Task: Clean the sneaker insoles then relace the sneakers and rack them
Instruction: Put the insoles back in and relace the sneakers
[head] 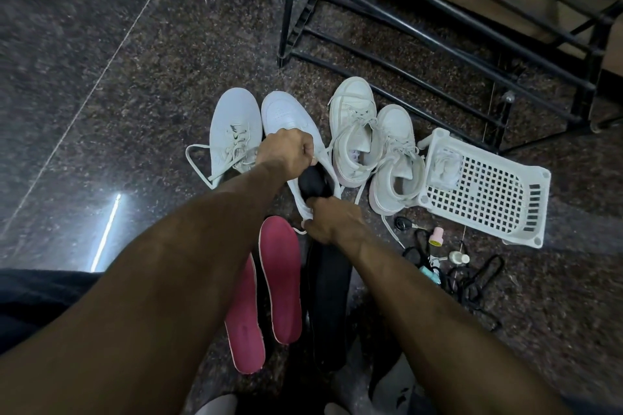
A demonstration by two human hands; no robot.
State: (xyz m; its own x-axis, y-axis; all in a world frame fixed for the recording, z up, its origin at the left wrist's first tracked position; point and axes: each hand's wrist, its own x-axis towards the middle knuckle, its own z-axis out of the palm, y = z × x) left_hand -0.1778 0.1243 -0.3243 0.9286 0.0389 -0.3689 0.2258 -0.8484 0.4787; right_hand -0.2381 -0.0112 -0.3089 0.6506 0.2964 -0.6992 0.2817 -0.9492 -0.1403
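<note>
The person's left hand (291, 153) is curled tight at the tongue and laces of the white sneaker (290, 121), and the right hand (332, 224) pinches its heel edge; both grips are clamped on that shoe. A black insole (315, 184) shows in the shoe's opening, partly in. Whether it is going in or coming out cannot be told.

To do this well, the left hand should pull the tongue up and away to widen the mouth while the right hand steadies the heel, so the insole slides flat without folding.

Two red insoles (279, 283) lie on the floor near the person, with another black insole (328, 296) just to their right. A second white pair (371, 141) stands to the right. The white basket (485, 189) lies tipped on its side further right, holding what looks like a crumpled pale cloth (445, 165).
</note>
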